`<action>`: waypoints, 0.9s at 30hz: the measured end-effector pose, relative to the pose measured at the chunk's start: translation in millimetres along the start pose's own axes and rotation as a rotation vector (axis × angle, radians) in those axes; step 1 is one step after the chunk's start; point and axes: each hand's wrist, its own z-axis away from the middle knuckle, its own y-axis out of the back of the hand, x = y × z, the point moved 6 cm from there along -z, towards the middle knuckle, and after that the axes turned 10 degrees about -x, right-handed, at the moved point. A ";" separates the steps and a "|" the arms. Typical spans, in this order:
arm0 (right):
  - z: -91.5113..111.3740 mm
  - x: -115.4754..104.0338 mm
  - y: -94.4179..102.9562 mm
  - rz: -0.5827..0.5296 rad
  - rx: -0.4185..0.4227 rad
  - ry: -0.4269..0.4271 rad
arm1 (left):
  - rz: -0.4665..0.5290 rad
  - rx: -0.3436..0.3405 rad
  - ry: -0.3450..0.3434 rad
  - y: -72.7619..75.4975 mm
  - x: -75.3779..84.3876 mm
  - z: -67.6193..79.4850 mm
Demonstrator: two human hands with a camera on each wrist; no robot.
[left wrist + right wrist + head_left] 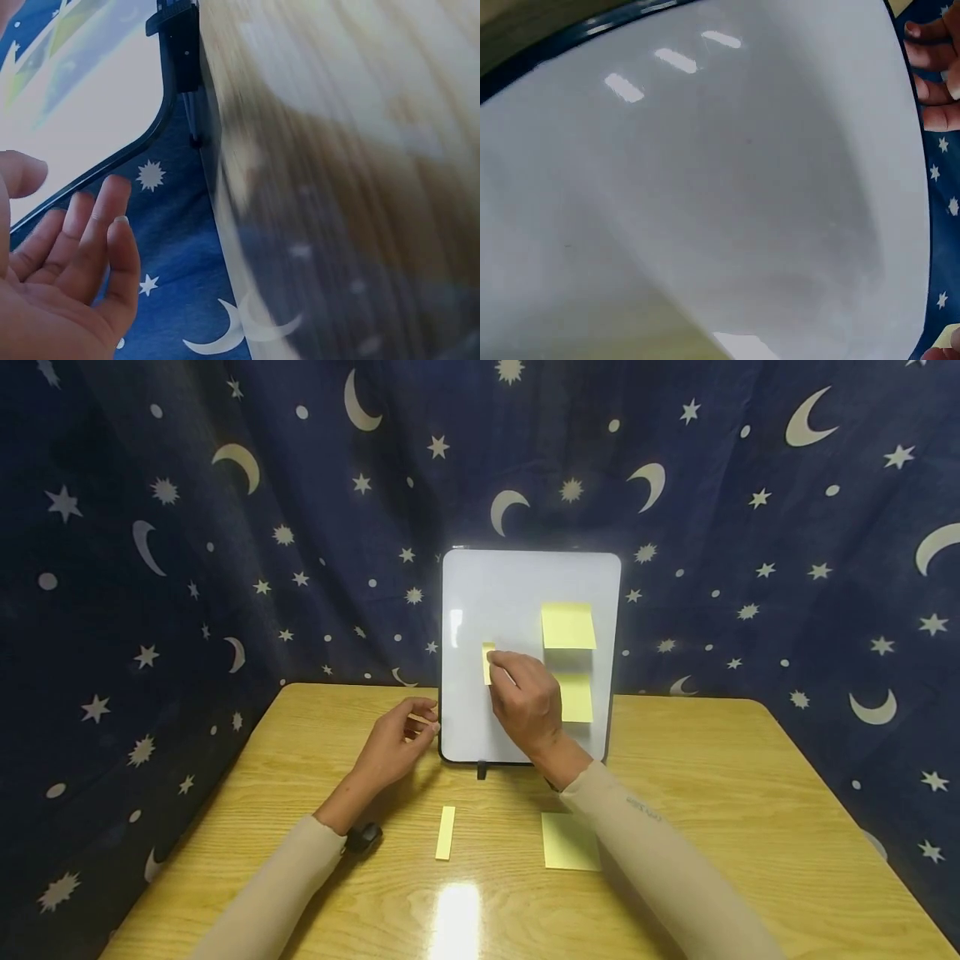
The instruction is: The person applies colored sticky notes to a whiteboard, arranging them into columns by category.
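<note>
A small whiteboard [510, 585] stands upright on the table. My right hand [527, 700] is in front of it, fingers curled, with thumb and index finger pinching a narrow yellow sticky strip [487, 676] at the board's left-centre. In the right wrist view, only a corner of that strip [948, 335] shows beside the fingertips. Beside the board's left edge is my left hand [396, 739], fingers loosely bent and holding nothing; its palm [56, 322] shows in the left wrist view. Two square yellow sticky notes, an upper one [567, 626] and a lower one [577, 697] partly behind my right hand, are on the board's right side.
Another narrow yellow strip [446, 833] lies on the wooden table [337, 893] in front of the board. A square yellow note [568, 842] lies to its right, partly covered by my right sleeve. A dark stand foot [482, 770] juts from under the board. A starry curtain [360, 527] hangs behind.
</note>
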 end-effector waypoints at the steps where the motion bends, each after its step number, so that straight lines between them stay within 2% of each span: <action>1: -0.9 1.2 -0.5 0.004 0.006 -0.001 | 0.010 -0.002 0.007 -0.4 -0.6 -0.7; 8: -5.7 8.7 -6.1 0.035 0.037 0.011 | 0.060 -0.021 0.013 -5.4 -4.0 -5.4; 17: -15.1 14.9 -14.3 0.076 0.023 0.014 | 0.036 -0.031 0.008 -11.4 -5.4 -7.6; 27: -31.2 19.7 -19.4 0.084 0.070 0.044 | 0.054 -0.026 0.018 -12.0 -6.3 -8.7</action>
